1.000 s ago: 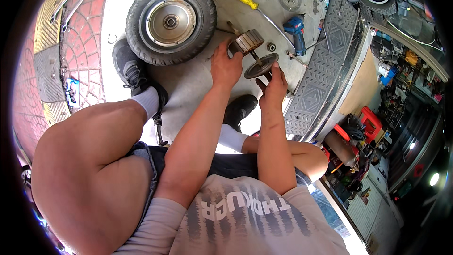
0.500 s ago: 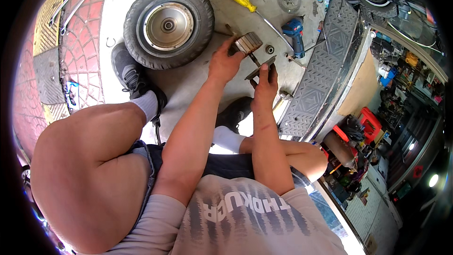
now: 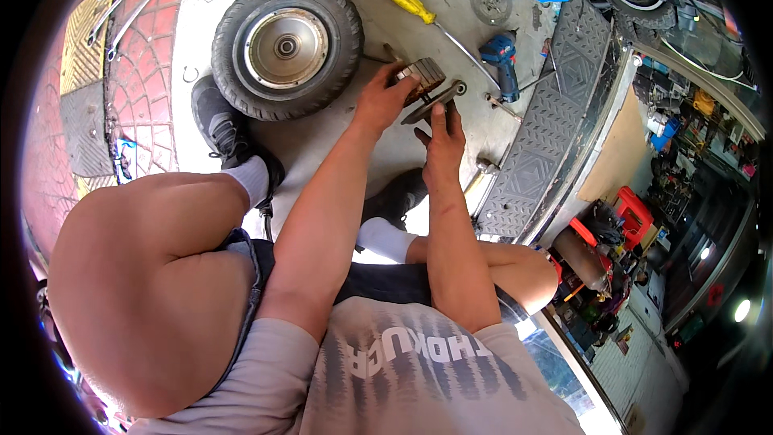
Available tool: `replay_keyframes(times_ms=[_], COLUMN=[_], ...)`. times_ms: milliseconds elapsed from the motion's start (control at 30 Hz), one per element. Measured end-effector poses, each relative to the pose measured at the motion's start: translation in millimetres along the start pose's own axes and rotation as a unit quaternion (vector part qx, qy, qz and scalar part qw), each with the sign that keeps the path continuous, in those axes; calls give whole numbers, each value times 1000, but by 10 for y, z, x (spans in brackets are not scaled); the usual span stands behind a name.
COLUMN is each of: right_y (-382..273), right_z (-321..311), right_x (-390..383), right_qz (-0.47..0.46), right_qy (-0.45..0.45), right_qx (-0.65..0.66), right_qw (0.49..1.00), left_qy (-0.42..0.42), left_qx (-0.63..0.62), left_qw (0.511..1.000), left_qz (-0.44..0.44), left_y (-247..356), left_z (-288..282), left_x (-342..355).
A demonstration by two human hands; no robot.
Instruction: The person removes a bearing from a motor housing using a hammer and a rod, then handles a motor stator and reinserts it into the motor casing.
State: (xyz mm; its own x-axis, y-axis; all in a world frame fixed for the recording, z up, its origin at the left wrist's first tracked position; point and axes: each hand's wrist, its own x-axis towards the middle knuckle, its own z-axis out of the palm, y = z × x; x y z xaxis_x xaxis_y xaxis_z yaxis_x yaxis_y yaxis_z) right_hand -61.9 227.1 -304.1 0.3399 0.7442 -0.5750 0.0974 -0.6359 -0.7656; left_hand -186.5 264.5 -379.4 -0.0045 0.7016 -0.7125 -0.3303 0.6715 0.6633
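My left hand (image 3: 380, 98) is closed on a motor stator (image 3: 425, 74), a short drum of stacked metal with ridged sides. Just below it, my right hand (image 3: 443, 149) grips a thin dark metal plate (image 3: 420, 112), seen almost edge-on. The plate lies close under the stator's lower face; whether the two touch is unclear. On the floor to the left rests a wheel (image 3: 287, 47), a knobbly black tyre around an open metal hub. A small ring-shaped part (image 3: 460, 88) sits just beyond the plate's right end.
Beyond my hands lie a yellow-handled screwdriver (image 3: 412, 4), a blue cordless drill (image 3: 501, 63) and a round clear dish (image 3: 490, 2). A hammer (image 3: 486, 166) is right of my right hand. Two wrenches (image 3: 138, 14) lie far left. A textured metal ramp (image 3: 541, 133) borders the right.
My right hand has moved up and slightly left, bringing the plate nearer the stator. The shaft that showed between them is now mostly hidden. The stator has tilted a little.
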Motion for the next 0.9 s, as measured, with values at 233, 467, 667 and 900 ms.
replay_keyframes(times_ms=[233,467,667,900], right_y=[76,142,-19,-958], right_z=[-72,-62,-216,-609], right_x=[100,189,-2,-565], right_qz=[117,151,35,-262], right_qy=[91,57,87,117], right_qx=[41,73,97,86], right_qw=[988,984,991,954], left_qy=[-24,-10,-8,-143], left_qx=[-47,-94,-226,-299], left_qw=[998,995,971,939], left_qz=[-24,-36,-73,93], left_y=[146,216,302,1256], left_z=[-18,-26,147,594], left_x=[-2,-50,-345,-973])
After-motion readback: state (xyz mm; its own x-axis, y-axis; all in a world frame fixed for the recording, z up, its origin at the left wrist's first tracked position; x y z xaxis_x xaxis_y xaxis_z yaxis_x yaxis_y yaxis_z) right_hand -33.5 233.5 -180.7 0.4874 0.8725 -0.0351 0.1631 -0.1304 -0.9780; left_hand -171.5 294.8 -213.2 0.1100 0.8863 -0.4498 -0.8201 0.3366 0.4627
